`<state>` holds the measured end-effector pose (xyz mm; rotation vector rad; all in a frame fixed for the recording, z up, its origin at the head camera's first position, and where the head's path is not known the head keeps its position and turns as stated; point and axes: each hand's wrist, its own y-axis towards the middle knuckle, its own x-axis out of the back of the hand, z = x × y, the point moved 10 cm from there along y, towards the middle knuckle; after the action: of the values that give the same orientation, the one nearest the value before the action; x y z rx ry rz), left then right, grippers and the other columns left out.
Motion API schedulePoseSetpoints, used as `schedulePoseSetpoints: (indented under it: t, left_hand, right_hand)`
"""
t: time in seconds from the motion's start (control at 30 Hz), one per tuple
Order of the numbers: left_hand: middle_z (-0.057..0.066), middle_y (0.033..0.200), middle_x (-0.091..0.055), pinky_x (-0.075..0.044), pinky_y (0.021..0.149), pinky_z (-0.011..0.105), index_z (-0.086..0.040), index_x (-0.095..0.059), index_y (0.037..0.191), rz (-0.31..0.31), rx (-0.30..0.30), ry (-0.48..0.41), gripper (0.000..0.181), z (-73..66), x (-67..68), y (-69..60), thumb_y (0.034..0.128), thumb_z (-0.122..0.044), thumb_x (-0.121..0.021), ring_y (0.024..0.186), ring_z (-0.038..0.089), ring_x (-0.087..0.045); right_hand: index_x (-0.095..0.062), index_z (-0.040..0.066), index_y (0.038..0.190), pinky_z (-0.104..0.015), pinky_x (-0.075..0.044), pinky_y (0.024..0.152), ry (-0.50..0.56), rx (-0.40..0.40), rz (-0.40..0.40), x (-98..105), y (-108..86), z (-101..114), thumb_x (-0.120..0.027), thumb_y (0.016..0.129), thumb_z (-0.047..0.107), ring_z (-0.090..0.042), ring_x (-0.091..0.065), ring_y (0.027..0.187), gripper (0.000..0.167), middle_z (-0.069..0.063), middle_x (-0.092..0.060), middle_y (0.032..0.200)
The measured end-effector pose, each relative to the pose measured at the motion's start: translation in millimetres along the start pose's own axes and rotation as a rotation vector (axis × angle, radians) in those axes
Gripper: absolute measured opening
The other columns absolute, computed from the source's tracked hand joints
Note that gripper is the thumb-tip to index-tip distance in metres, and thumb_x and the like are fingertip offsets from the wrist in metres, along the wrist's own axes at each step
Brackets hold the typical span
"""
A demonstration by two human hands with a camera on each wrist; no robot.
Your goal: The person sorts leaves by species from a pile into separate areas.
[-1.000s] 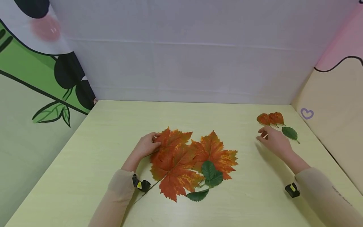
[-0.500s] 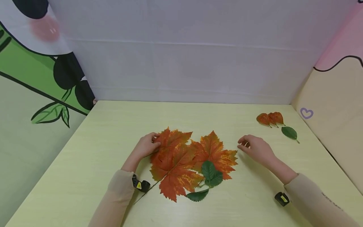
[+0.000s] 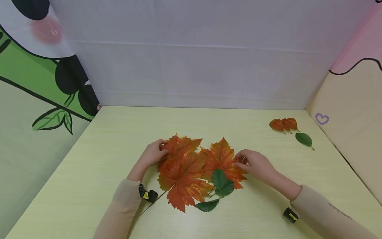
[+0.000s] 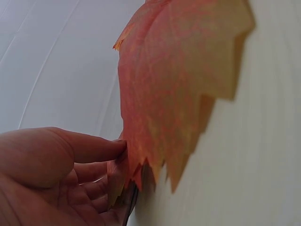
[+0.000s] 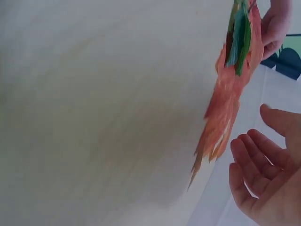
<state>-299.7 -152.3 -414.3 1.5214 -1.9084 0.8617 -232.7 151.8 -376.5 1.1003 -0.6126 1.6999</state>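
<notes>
Large orange-red maple leaves [image 3: 188, 169] lie overlapping on the table in the head view, with another maple leaf [image 3: 222, 156] at their right. My left hand [image 3: 153, 153] pinches the left edge of the pile between thumb and fingers; in the left wrist view the thumb of that hand [image 4: 51, 169] presses on a leaf [image 4: 160, 84]. Dark green leaves [image 3: 222, 182] rest on the lower right of the pile. My right hand [image 3: 256, 165] is over the right maple leaf's edge, fingers loosely bent and apart; the right wrist view shows this hand [image 5: 273, 174] holding nothing.
At the table's back right lie several small orange leaves [image 3: 283, 124] and one green leaf [image 3: 304, 139]. A pale wall [image 3: 194, 73] stands behind the table [image 3: 119, 132], with printed panels at left and right. A thin stem [image 3: 153, 203] points toward the front left.
My right hand has moved left and toward the front, from beside the small leaves to the right edge of the maple leaves. The left hand has stayed in place.
</notes>
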Motion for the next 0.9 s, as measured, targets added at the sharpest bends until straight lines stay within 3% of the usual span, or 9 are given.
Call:
schedulePoseSetpoints:
  t: [0.2,0.43,0.77,0.9]
  left_hand:
    - [0.018,0.105,-0.059,-0.047,0.075,0.038,0.000,-0.048,0.126,-0.003,-0.007,0.004,0.040,-0.9,1.0,-0.1,0.0888,-0.015,-0.055,0.089,0.027,-0.057]
    - [0.018,0.103,-0.059,-0.047,0.073,0.037,0.001,-0.049,0.125,-0.002,-0.010,0.007,0.040,0.5,-0.8,0.8,0.0886,-0.015,-0.056,0.087,0.026,-0.056]
    - [0.018,0.104,-0.059,-0.047,0.074,0.037,0.000,-0.049,0.125,-0.005,-0.012,0.008,0.040,2.2,-1.5,1.3,0.0888,-0.015,-0.056,0.087,0.026,-0.057]
    - [0.018,0.104,-0.059,-0.046,0.074,0.037,0.000,-0.049,0.125,-0.007,-0.013,0.009,0.040,1.4,-0.6,0.6,0.0887,-0.015,-0.055,0.087,0.026,-0.056]
  right_hand:
    - [-0.065,0.015,0.095,-0.024,-0.044,0.063,0.022,0.022,0.072,-19.3,-1.0,15.3,-0.068,0.079,0.035,-0.004,-0.051,0.069,0.026,0.008,-0.061,0.084]
    - [-0.064,0.014,0.095,-0.021,-0.044,0.062,0.082,0.028,0.144,-33.3,-0.4,27.0,-0.068,0.079,0.034,-0.003,-0.053,0.068,0.025,0.011,-0.059,0.078]
    - [-0.060,0.015,0.095,-0.020,-0.039,0.053,-0.003,0.001,0.166,-45.0,2.4,29.0,-0.070,0.070,0.052,-0.003,-0.045,0.059,0.045,0.012,-0.050,0.066]
    - [-0.058,0.015,0.094,-0.021,-0.038,0.053,-0.036,-0.016,0.163,-47.0,2.7,29.0,-0.072,0.067,0.051,-0.003,-0.044,0.058,0.047,0.012,-0.048,0.065]
